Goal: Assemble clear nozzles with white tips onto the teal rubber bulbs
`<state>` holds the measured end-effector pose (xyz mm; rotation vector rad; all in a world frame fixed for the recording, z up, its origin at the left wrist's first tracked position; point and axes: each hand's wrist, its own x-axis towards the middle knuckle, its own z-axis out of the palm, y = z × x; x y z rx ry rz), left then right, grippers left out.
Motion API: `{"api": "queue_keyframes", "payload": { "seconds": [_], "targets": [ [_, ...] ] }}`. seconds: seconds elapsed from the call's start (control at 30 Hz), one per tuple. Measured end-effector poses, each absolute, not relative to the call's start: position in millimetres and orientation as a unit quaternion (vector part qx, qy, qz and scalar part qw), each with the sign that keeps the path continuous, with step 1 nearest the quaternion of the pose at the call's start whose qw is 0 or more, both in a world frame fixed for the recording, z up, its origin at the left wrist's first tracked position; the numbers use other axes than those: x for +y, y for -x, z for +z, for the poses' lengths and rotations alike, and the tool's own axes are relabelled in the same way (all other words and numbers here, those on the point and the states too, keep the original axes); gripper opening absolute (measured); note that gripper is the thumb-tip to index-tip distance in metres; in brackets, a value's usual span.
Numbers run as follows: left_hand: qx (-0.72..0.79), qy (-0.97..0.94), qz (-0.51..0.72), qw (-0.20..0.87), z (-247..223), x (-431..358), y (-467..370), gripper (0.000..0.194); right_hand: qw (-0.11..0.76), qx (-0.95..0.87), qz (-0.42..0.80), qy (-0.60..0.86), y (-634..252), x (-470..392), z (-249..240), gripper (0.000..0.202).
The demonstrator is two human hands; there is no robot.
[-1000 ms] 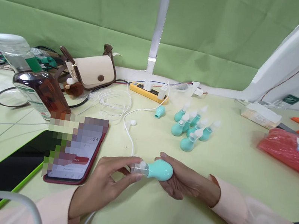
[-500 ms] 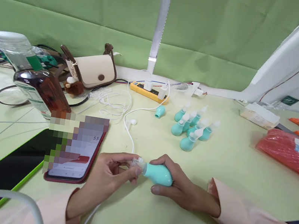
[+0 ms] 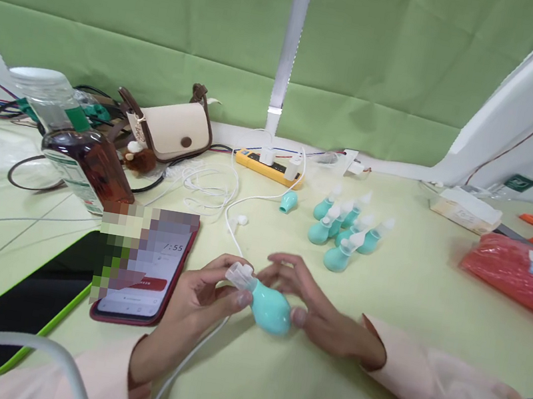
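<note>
My left hand [image 3: 201,307] pinches a teal bulb nasal aspirator [image 3: 272,310] at its neck, between thumb and fingers. Its clear nozzle [image 3: 241,276] points up and to the left, and the bulb hangs down to the right. My right hand [image 3: 313,305] has its fingers spread behind the bulb, with the thumb by the bulb's rounded end; whether the thumb touches it I cannot tell. Beyond the hands stand several similar aspirators [image 3: 337,258] in a cluster, each with a clear tip. A lone teal bulb [image 3: 289,202] without a nozzle lies left of them.
On the left are a red-cased phone [image 3: 142,298], a green-edged phone [image 3: 28,297] and a bottle of dark liquid [image 3: 94,165]. Behind lie a cream handbag [image 3: 171,130], a yellow power strip [image 3: 275,172] and white cables. A red bubble-wrap package [image 3: 503,267] is at the right.
My right hand has loosened from around the bulb and spread its fingers. The aspirator has tilted, its nozzle higher and its bulb lower, with my left hand now at the neck.
</note>
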<state>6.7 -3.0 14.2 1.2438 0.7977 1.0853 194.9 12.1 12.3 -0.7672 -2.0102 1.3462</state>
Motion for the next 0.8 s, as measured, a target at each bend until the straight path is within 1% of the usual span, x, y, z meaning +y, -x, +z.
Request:
{"api": "queue_keyframes", "payload": {
  "seconds": [0.07,0.1,0.2,0.3,0.33,0.4,0.6,0.63,0.7,0.77,0.8],
  "targets": [
    [0.347,-0.501,0.479,0.632,13,-2,-6,0.01,0.336,-0.786,0.41,0.319,-190,37,14,0.048],
    [0.342,-0.478,0.483,0.649,12,-2,-7,0.011,0.329,-0.798,0.347,0.367,-186,51,15,0.045],
    [0.32,-0.434,0.48,0.692,7,-1,-8,0.012,0.26,-0.846,0.174,0.432,-172,90,15,0.044],
    [0.305,-0.448,0.444,0.713,3,-3,-8,0.014,0.15,-0.875,0.091,0.451,-156,116,9,0.041],
    [0.301,-0.453,0.437,0.716,2,-4,-8,0.015,0.125,-0.878,0.083,0.455,-151,121,6,0.038],
    [0.306,-0.453,0.429,0.719,2,-6,-7,0.014,0.105,-0.879,0.079,0.458,-146,127,0,0.032],
    [0.373,-0.452,0.415,0.696,8,-4,-9,0.017,0.151,-0.872,0.097,0.455,-154,125,-4,0.014],
    [0.383,-0.459,0.416,0.685,9,-3,-10,0.015,0.162,-0.87,0.104,0.455,-158,122,-2,0.014],
    [0.395,-0.478,0.419,0.663,10,-2,-11,0.014,0.184,-0.864,0.117,0.454,-166,113,4,0.022],
    [0.402,-0.504,0.411,0.645,9,-3,-11,0.018,0.239,-0.839,0.201,0.445,-174,99,11,0.031],
    [0.409,-0.518,0.403,0.634,9,-4,-11,0.021,0.281,-0.808,0.287,0.431,-178,90,13,0.033]
  ]
}}
